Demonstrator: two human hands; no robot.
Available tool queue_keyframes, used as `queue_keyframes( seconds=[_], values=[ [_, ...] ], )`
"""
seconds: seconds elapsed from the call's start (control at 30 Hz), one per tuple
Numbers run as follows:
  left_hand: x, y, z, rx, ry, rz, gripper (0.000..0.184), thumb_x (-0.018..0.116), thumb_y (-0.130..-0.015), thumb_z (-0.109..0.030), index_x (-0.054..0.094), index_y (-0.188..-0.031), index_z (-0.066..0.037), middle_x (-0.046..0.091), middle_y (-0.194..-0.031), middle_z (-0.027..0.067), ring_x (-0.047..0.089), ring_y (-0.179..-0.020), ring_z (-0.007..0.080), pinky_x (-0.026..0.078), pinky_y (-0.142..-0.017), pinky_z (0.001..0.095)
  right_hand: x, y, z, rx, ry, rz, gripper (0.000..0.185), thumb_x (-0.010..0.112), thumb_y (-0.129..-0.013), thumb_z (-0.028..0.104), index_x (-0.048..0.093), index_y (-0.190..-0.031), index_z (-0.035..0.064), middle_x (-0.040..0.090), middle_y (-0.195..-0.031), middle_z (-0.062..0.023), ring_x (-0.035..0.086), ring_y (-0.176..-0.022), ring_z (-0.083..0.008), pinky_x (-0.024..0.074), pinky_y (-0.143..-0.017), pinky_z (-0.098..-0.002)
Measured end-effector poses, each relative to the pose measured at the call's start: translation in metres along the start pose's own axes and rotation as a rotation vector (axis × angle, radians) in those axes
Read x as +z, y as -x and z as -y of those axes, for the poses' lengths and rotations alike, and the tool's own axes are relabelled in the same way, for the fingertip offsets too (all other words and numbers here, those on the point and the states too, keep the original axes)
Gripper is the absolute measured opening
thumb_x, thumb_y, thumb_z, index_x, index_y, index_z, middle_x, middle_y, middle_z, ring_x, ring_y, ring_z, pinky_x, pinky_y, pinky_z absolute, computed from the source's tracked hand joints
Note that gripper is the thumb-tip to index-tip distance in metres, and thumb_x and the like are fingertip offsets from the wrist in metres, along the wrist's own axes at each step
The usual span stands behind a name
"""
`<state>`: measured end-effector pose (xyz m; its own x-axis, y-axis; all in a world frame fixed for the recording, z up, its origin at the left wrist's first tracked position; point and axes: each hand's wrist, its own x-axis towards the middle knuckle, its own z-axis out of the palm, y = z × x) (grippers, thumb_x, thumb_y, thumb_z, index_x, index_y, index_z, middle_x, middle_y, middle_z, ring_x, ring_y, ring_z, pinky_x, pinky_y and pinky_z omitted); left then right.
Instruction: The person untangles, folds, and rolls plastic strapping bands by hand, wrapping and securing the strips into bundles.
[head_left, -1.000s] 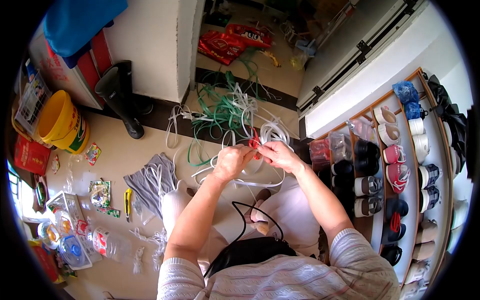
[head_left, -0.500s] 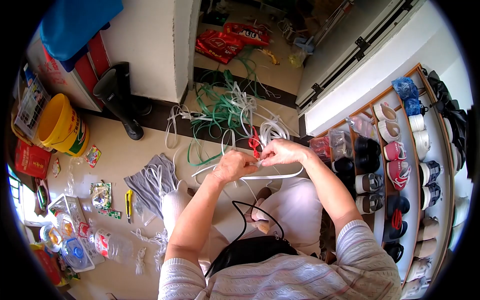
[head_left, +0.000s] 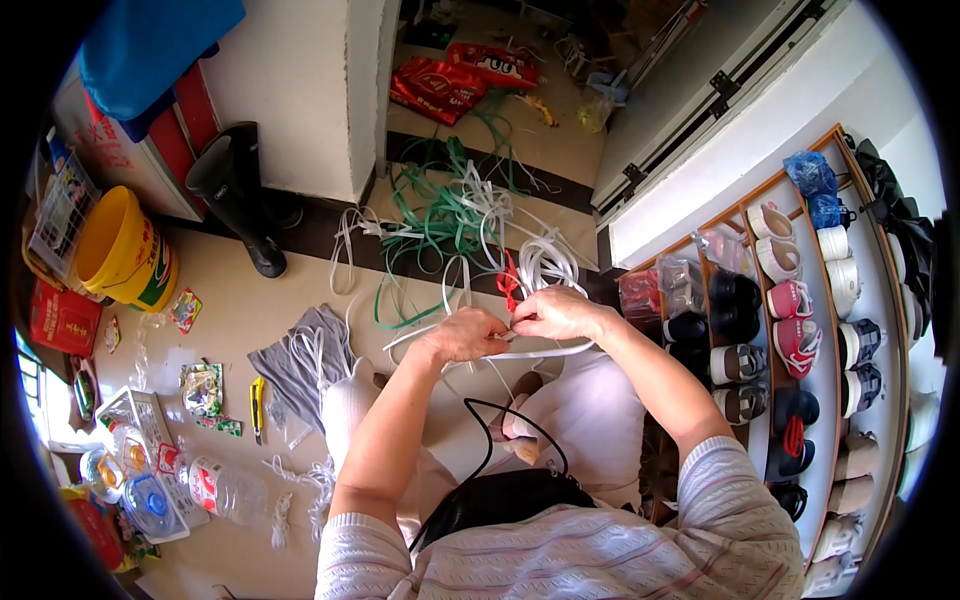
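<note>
My left hand (head_left: 466,335) and my right hand (head_left: 556,313) meet above my lap, both with fingers pinched. Between them they hold a white plastic strap (head_left: 545,354), whose loop runs beneath my hands. Their fingers hide the exact spot where it is gripped. Just beyond my right hand lies a coil of white strap (head_left: 548,258), with a red tie (head_left: 508,282) beside it. A tangle of green straps (head_left: 425,240) mixed with white ones spreads on the floor ahead, reaching the doorway.
To the left are a yellow cutter knife (head_left: 258,410), a grey cloth (head_left: 300,350), plastic bottles (head_left: 225,488), a yellow bucket (head_left: 125,250) and black boots (head_left: 235,190). A shoe rack (head_left: 755,400) stands close on the right. Red bags (head_left: 440,90) lie past the doorway.
Both hands have come slightly lower and closer together. The right hand has shifted a little left, and the strap loop under it has narrowed.
</note>
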<state>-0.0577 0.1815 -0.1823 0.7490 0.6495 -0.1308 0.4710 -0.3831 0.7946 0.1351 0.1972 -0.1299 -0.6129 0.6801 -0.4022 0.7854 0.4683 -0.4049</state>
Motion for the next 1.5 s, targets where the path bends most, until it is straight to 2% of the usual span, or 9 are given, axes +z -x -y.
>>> queue_keyframes(
  seconds=[0.1, 0.33, 0.4, 0.53, 0.67, 0.8, 1.0, 1.13, 1.5],
  values=[
    [-0.003, 0.002, -0.013, -0.108, -0.008, 0.118, 0.027, 0.06, -0.073, -0.025, 0.064, -0.09, -0.005, 0.063, -0.08, 0.0161, 0.06, -0.079, 0.0293, 0.045, -0.073, 0.0378, -0.002, -0.001, 0.009, 0.068, 0.014, 0.056, 0.023, 0.06, -0.072, 0.029, 0.067, -0.084, 0.0096, 0.064, -0.077, -0.0102, 0.061, -0.075, -0.0277, 0.0464, -0.067, -0.0375],
    [0.01, -0.007, 0.009, -0.087, 0.05, 0.029, 0.027, 0.058, -0.074, -0.023, 0.063, -0.094, -0.006, 0.063, -0.072, 0.012, 0.059, -0.068, 0.0262, 0.047, -0.065, 0.0349, -0.001, -0.004, 0.015, 0.098, 0.005, 0.088, 0.029, 0.063, -0.073, 0.032, 0.066, -0.088, 0.0078, 0.065, -0.08, -0.0126, 0.062, -0.076, -0.0289, 0.0472, -0.069, -0.0363],
    [0.006, -0.007, 0.007, -0.128, 0.143, -0.058, 0.025, 0.056, -0.077, -0.023, 0.064, -0.091, -0.004, 0.063, -0.074, 0.0144, 0.059, -0.069, 0.0291, 0.047, -0.067, 0.0344, 0.009, -0.004, 0.003, 0.105, -0.082, -0.078, 0.027, 0.063, -0.074, 0.03, 0.065, -0.089, 0.0069, 0.065, -0.078, -0.0125, 0.062, -0.074, -0.0272, 0.0472, -0.067, -0.0346],
    [0.005, -0.011, 0.016, -0.115, 0.473, -0.393, 0.017, 0.061, -0.081, -0.017, 0.063, -0.084, 0.0, 0.057, -0.061, 0.0011, 0.051, -0.056, 0.0066, 0.042, -0.05, 0.023, 0.029, -0.006, -0.017, 0.085, -0.55, -0.404, 0.015, 0.063, -0.079, 0.017, 0.063, -0.084, 0.0031, 0.06, -0.067, -0.0036, 0.057, -0.063, -0.0106, 0.0444, -0.057, -0.0247],
    [0.002, -0.015, 0.028, -0.175, 0.907, -0.505, 0.016, 0.063, -0.081, -0.016, 0.062, -0.078, -0.001, 0.052, -0.061, -0.0021, 0.047, -0.052, 0.0049, 0.04, -0.048, 0.019, 0.016, -0.002, -0.014, 0.082, -0.887, -0.638, 0.013, 0.06, -0.085, 0.014, 0.061, -0.09, 0.0017, 0.057, -0.07, 0.0018, 0.049, -0.061, -0.0039, 0.0402, -0.052, -0.0186],
    [-0.014, -0.005, 0.038, -0.11, 1.339, -0.708, 0.014, 0.055, -0.085, -0.014, 0.059, -0.086, -0.002, 0.059, -0.071, 0.005, 0.056, -0.062, 0.0141, 0.049, -0.06, 0.0308, 0.007, 0.007, -0.007, 0.142, -1.089, -0.723, 0.012, 0.057, -0.087, 0.015, 0.06, -0.092, 0.0037, 0.047, -0.063, 0.0062, 0.037, -0.051, -0.0003, 0.0273, -0.043, -0.0156],
    [-0.019, -0.008, 0.042, 0.246, 1.86, -0.776, 0.022, 0.036, -0.081, 0.003, 0.049, -0.099, -0.001, 0.057, -0.1, 0.0208, 0.058, -0.094, 0.0345, 0.049, -0.082, 0.0466, 0.065, -0.002, 0.006, 0.148, -1.373, -0.459, 0.019, 0.057, -0.087, 0.022, 0.055, -0.096, 0.0058, 0.061, -0.088, -0.0037, 0.06, -0.077, -0.0121, 0.047, -0.053, -0.0205],
    [-0.017, -0.008, 0.042, 0.243, 1.844, -0.908, 0.019, 0.035, -0.077, 0.004, 0.049, -0.088, -0.001, 0.058, -0.092, 0.0193, 0.06, -0.085, 0.0325, 0.051, -0.075, 0.0439, 0.074, -0.008, 0.035, 0.144, -1.666, -0.192, 0.018, 0.052, -0.089, 0.02, 0.051, -0.1, 0.0055, 0.061, -0.098, -0.0118, 0.063, -0.088, -0.0254, 0.0519, -0.057, -0.0296],
    [-0.023, -0.003, 0.036, 0.319, 1.541, -1.046, 0.019, 0.032, -0.074, 0.004, 0.05, -0.069, 0.0, 0.059, -0.075, 0.0165, 0.059, -0.066, 0.0248, 0.051, -0.068, 0.0339, 0.061, 0.002, 0.009, 0.142, -1.914, 0.186, 0.016, 0.045, -0.09, 0.018, 0.054, -0.096, 0.0065, 0.056, -0.112, -0.0199, 0.058, -0.1, -0.0338, 0.0529, -0.061, -0.0301]
  ],
)
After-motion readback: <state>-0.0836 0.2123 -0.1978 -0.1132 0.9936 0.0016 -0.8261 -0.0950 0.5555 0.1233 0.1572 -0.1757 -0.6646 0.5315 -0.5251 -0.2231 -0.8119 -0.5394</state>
